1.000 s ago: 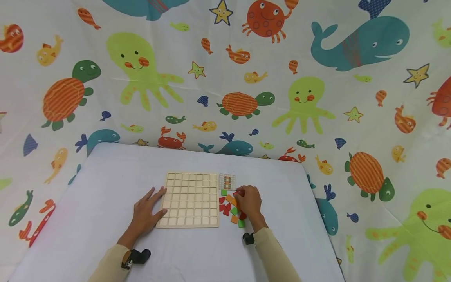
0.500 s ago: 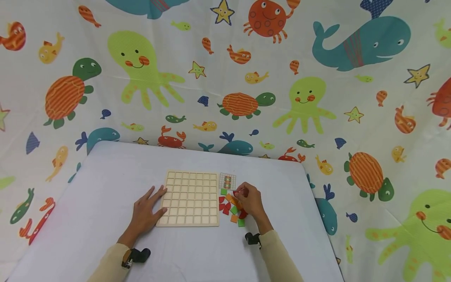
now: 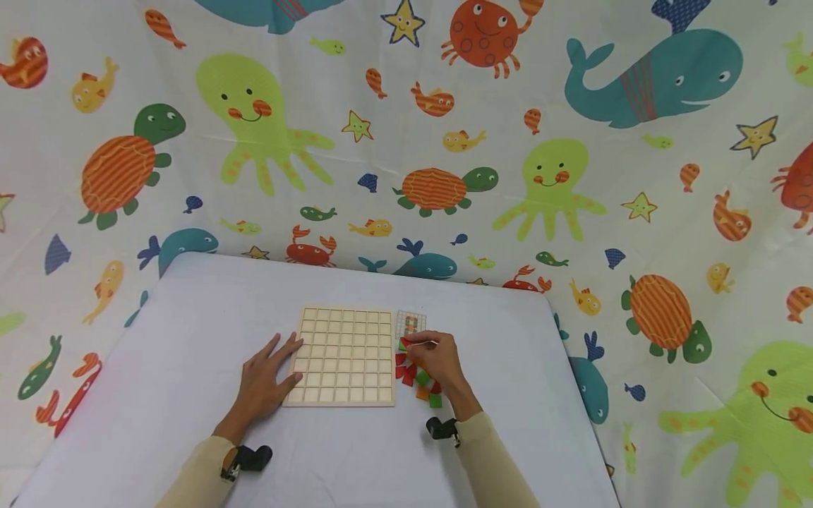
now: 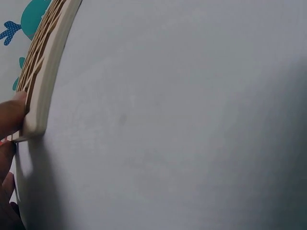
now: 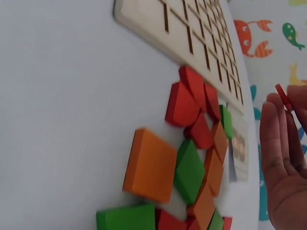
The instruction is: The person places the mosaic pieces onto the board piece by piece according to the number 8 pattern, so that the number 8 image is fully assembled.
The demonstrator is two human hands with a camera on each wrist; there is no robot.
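- Here's the right hand, thumb and fingertips pinching a small red piece, lifted above the table at the right of the board.
- That red piece sits edge-on in the right wrist view, its end poking out past the fingertips.
- Over on the other side, the left hand lies with fingers spread, not clenched, touching the left edge of the wooden board.
- The board lies flat on the white table, its thin ridges marking out a grid of squares.
- Just beside the board's right edge, loose pieces lie in a cluster: a group of red pieces nearest the rim, an orange square, and a green piece next to it.
- A small pattern card lies near the board's far right corner, partly behind the right hand in the head view.
- Behind the table hangs a cloth printed with sea animals.
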